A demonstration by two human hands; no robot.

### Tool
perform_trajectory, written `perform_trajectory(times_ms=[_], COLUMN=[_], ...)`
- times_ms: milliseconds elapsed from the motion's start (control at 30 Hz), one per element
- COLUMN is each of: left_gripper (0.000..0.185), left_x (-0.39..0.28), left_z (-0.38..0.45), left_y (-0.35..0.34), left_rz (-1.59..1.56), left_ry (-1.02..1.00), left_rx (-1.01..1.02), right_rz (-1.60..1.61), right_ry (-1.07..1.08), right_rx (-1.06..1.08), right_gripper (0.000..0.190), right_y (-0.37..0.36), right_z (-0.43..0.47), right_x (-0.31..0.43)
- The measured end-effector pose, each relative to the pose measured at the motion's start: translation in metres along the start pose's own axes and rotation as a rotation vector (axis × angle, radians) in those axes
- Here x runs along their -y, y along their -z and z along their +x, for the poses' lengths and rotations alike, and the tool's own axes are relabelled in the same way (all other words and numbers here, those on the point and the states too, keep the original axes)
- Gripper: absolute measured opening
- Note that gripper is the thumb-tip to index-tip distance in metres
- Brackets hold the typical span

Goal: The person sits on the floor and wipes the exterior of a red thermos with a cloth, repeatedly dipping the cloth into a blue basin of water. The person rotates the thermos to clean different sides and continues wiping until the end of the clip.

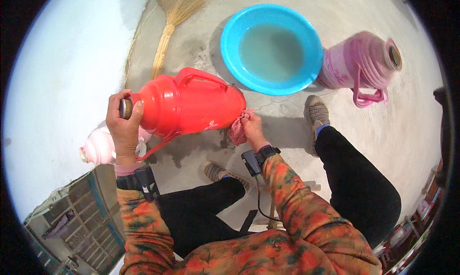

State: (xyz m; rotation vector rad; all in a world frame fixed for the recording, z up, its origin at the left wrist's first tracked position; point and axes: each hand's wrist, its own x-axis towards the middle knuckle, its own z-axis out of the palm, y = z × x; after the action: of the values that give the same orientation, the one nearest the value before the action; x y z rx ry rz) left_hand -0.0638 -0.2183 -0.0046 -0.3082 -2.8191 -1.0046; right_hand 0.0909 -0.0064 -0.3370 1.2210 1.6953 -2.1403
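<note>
A red thermos flask (205,104) is held on its side above the floor, its carrying handle on the far side. My left hand (124,126) grips its neck around the stopper (125,108), thumb and fingers on either side. At the base end, my right hand (251,127) clutches a red-and-white checked cloth (238,130) against the lower edge of the flask. The underside of the base is turned away from me. Behind my left hand a pale pink thermos flask (100,147) is partly hidden by the hand and the red flask.
A blue plastic basin (230,55) of cloudy water stands ahead. To its right is a pink-purple thermos flask (354,61). A straw hand broom (167,38) lies near the white wall (72,66). Wet patches mark the concrete floor (179,153) below the red flask.
</note>
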Motion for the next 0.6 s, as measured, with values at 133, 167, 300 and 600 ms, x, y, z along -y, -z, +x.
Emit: perform_trajectory(times_ms=[133,167,300,600], left_gripper=[0.028,0.028,0.023,0.022], left_x=[-0.012,-0.012,0.001,0.007], left_z=[0.002,0.002,-0.006,-0.031], left_y=[-0.004,-0.002,0.002,-0.008], left_rz=[0.051,0.074,0.116,-0.03], left_ry=[-0.074,-0.068,-0.045,0.131], left_rx=[0.054,0.063,-0.01,-0.148], right_rz=[-0.062,-0.073,-0.1,-0.131], right_ry=[-0.012,0.018,0.11,0.133], right_rx=[0.043,0.029,0.038,0.162], right_gripper=[0.026,0.026,0.026,0.032], right_y=[0.004,0.003,-0.002,0.019], right_z=[-0.013,-0.015,-0.021,-0.038], right_x=[-0.003,-0.002,-0.002,-0.008])
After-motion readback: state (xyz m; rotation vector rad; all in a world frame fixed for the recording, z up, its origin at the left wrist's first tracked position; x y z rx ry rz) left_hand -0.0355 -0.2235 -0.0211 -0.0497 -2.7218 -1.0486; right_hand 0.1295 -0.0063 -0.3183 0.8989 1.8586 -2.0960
